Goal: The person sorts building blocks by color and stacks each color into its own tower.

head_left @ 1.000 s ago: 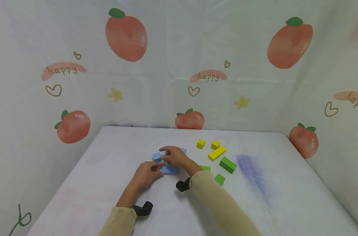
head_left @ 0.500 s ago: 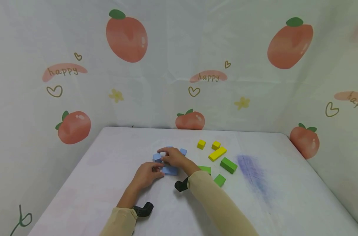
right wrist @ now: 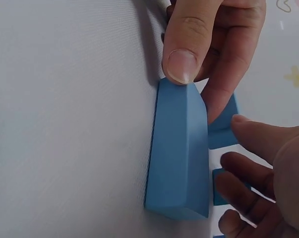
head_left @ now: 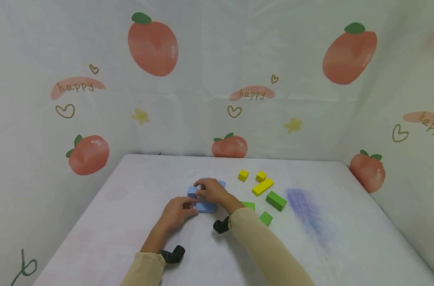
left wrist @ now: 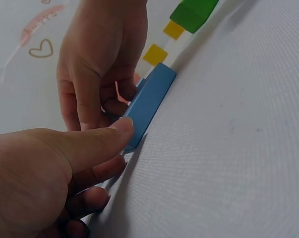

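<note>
Below frame centre, the long blue block (head_left: pixel 206 207) is pinched by the left hand (head_left: pixel 176 212), fingers slightly parted. Above its left end, the blue cube (head_left: pixel 191 192) is held by the right hand (head_left: pixel 213 190), fingers bent close.

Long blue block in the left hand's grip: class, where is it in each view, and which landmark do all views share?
Head: the long blue block lies below centre, slightly left.
Left wrist: near centre, slanting toward upper right.
Right wrist: large, mid-picture, running toward the bottom.
Shared landmark: the left hand, at one end.
</note>
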Motion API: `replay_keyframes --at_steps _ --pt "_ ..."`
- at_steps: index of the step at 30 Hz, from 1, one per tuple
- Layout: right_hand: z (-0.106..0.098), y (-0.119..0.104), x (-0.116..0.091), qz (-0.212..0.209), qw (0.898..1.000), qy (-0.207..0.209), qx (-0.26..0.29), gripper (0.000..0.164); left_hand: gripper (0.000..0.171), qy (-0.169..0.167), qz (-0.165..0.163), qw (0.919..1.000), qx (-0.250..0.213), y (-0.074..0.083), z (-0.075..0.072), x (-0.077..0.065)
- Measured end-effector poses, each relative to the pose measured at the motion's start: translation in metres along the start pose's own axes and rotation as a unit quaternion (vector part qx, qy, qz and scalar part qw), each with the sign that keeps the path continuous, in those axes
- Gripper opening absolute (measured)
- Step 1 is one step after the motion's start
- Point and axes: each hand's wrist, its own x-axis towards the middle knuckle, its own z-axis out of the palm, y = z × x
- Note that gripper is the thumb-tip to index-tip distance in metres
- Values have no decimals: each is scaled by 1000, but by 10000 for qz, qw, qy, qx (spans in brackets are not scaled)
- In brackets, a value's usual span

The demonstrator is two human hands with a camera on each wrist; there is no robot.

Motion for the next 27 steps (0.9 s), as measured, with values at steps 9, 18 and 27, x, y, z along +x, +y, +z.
replay_keyframes --at_steps 9,18,27 --pt "-9 1 -10 -54 9987 213 -451 29 27 -20 -24 10000 5 0 1 -1" --pt "-27 5 -30 0 9998 171 -122 29 27 -20 -81 9999 80 0 2 -2" --pt "-30 12 -45 -24 9999 14 -114 28 27 -46 -129 9999 97 2 1 -1"
